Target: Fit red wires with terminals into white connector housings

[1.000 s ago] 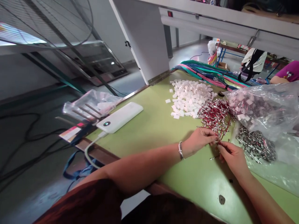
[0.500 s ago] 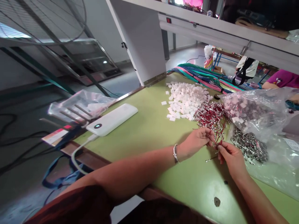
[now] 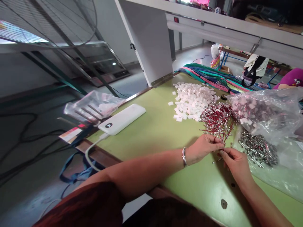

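Item: red wire lead (image 3: 221, 142), pinched between left hand (image 3: 203, 146) and right hand (image 3: 235, 162), both closed narrowly on it, at the near edge of the red wire pile (image 3: 217, 118) on the green table (image 3: 153, 132). Long axis runs away from the person, terminal end pointing near. Handling: best drawn out slowly, to avoid snagging neighbouring leads

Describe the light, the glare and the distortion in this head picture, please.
Head view: even daylight, with soft shadows under both hands on the green table; glare on the clear plastic bag and the white power bank; the shelf edge slants through wide-angle distortion; the red wire bundle is fairly sharp.
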Tool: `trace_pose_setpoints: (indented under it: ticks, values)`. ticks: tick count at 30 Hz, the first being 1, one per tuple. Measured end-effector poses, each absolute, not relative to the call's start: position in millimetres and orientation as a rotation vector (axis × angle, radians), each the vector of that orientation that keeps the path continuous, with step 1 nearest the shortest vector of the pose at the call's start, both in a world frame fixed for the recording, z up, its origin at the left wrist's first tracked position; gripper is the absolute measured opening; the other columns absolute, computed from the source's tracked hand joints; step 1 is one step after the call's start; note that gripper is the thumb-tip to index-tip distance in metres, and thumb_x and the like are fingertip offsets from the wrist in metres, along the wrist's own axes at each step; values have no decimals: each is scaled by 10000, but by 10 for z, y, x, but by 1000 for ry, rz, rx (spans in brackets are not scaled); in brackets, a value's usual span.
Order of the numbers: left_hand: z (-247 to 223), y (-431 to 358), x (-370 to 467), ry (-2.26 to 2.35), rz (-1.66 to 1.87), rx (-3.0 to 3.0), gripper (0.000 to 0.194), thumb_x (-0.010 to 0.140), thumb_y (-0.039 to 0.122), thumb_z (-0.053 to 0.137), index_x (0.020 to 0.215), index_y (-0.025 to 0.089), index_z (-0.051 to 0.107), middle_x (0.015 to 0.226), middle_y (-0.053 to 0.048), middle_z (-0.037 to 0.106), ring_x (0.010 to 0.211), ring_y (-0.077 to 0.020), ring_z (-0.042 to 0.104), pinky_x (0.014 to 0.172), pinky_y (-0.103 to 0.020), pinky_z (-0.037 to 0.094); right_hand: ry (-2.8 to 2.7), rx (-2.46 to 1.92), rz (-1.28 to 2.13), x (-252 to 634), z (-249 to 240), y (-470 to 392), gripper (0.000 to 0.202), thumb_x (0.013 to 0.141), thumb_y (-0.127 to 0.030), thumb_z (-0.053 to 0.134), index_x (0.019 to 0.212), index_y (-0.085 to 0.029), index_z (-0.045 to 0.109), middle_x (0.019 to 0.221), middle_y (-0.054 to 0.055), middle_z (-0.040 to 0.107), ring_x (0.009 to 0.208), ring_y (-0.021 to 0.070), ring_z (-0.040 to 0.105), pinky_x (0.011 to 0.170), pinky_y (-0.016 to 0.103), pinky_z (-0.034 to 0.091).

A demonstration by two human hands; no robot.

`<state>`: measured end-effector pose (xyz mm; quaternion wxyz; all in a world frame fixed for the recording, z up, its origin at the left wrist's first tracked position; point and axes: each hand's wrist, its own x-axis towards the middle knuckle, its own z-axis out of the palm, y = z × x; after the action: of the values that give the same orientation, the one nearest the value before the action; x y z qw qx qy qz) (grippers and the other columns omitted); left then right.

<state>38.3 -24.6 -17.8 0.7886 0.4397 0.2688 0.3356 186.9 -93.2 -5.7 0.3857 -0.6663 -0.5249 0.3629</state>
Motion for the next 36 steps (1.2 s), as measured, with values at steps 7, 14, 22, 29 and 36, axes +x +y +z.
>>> trace_pose_setpoints:
  ticks: [7, 14, 22, 29, 36]
  values:
    - [-128, -229, 353, 662, 736, 988, 321, 623, 396, 833, 660, 137, 647, 595, 28, 582, 545, -68, 452, 539, -221, 350, -1296, -1615, 1061, 1897, -110, -953, 430, 774, -578, 625, 773, -165, 743, 505, 17, 601, 439, 139, 497, 412, 248, 405]
    - [-110, -211, 335, 717, 752, 1037, 288, 647, 375, 815, 664, 135, 656, 560, 50, 532, 504, -52, 350, 490, -218, 240, -1310, -1649, 909, 1934, -31, -940, 397, 743, -550, 654, 785, -164, 735, 462, -24, 523, 403, 126, 454, 397, 247, 383]
    - [-75, -238, 345, 675, 728, 1033, 330, 619, 424, 828, 667, 132, 682, 579, 33, 571, 512, -53, 359, 498, -220, 246, -1348, -1637, 961, 1884, -112, -962, 347, 784, -503, 638, 673, -174, 656, 476, -32, 525, 369, 90, 396, 370, 218, 322]
    - [30, -188, 256, 718, 685, 967, 223, 804, 315, 666, 684, 137, 605, 559, 34, 573, 401, -24, 232, 449, -245, 104, -1192, -1526, 602, 2045, -22, -981, 259, 871, -424, 614, 813, -176, 663, 671, 15, 675, 437, 94, 478, 406, 213, 383]
    - [16, -296, 273, 586, 421, 906, 240, 752, 331, 721, 675, 113, 656, 514, 34, 522, 413, -33, 241, 457, -265, 81, -2269, -941, -653, 2167, 84, -1067, 229, 884, -94, 580, 1074, -153, 694, 972, 91, 765, 840, 180, 686, 770, 291, 517]
